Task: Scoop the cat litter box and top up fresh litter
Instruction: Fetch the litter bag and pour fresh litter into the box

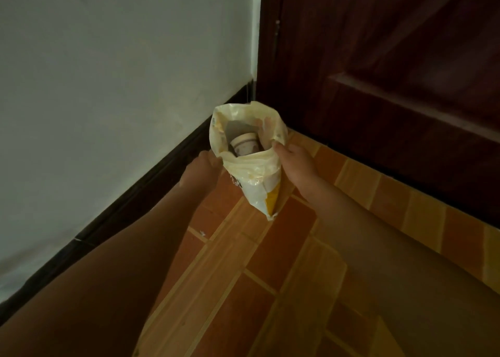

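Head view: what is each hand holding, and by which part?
The pale yellow-and-white plastic bag, by its open rim: left hand on the left side, right hand opposite.

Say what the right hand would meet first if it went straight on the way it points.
The right hand grips the bag; past its rim, probably the cup inside, depth unclear.

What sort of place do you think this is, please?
Probably an indoor corner of a home: a brown tiled floor meets a white wall with a dark skirting board, beside a dark wooden door. The left hand and right hand hold a plastic bag open.
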{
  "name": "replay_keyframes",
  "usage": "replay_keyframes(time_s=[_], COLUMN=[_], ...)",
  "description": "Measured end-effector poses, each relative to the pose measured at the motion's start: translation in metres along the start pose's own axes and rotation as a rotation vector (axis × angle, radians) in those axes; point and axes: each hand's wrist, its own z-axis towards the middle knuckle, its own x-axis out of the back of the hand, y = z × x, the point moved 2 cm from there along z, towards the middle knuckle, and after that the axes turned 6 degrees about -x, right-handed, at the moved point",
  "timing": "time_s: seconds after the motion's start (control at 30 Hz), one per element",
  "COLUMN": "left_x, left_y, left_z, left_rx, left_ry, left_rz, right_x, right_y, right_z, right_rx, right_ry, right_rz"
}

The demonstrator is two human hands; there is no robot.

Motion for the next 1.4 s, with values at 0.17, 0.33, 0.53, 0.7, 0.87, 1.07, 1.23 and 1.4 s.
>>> replay_keyframes(time_s=[0.17,0.33,0.53,0.7,0.87,1.07,1.23,1.4], left_x=[-0.011,-0.019,-0.028,-0.026,-0.018,-0.003,0.02,0.045], left_y=[-0.013,-0.019,-0.01,-0.004,-0.005,-0.013,-0.031,-0.051], left_z=[0.032,0.046,0.048,0.037,0.015,-0.033,-0.087,-0.158], left_rx=[0.177,0.285,0.321,0.325,0.361,0.357,0.395,0.483], left_ry=[0.023,-0.029,-0.06,-0.017,0.007,0.02,0.091,0.198], left_rz=[-0.416,-0.675,-0.764,-0.757,-0.801,-0.832,-0.806,-0.803], right_x=[-0.014,-0.019,-0.019,-0.018,-0.011,-0.009,-0.011,-0.023], right_y=[0.0,-0.002,0.008,0.011,0.006,0.005,-0.006,-0.015], right_z=[0.017,0.021,0.018,0.009,-0.006,-0.044,-0.09,-0.141], right_rx=[-0.07,-0.175,-0.153,-0.078,-0.02,-0.01,0.068,0.168], right_ry=[0.047,0.015,0.025,0.069,0.067,-0.028,-0.136,-0.264], right_rz=[0.011,0.18,0.172,0.111,0.057,0.063,0.038,0.004])
